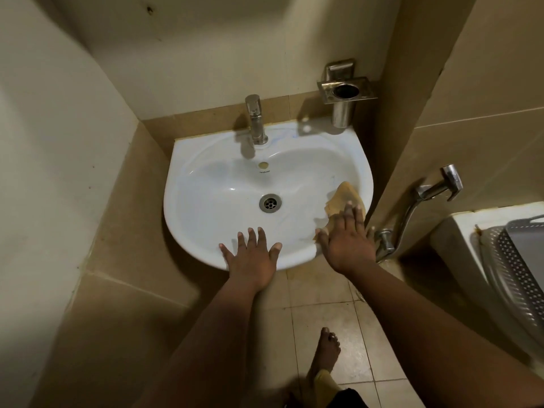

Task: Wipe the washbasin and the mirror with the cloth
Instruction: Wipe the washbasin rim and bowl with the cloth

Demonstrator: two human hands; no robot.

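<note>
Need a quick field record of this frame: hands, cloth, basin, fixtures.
left hand: flat, fingers spread, on front rim of washbasin
right hand: fingers straight, pressing cloth on basin's right inner side
tap: centred at the back rim
drain: uncovered
metal cup holder: on wall, back right
mirror: not in view

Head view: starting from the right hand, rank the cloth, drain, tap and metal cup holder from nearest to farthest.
From the right hand:
1. Cloth, under its fingers at the basin's right side.
2. Drain, to its left at the bowl's centre.
3. Tap and cup holder, both at the back wall; too close to call.
</note>
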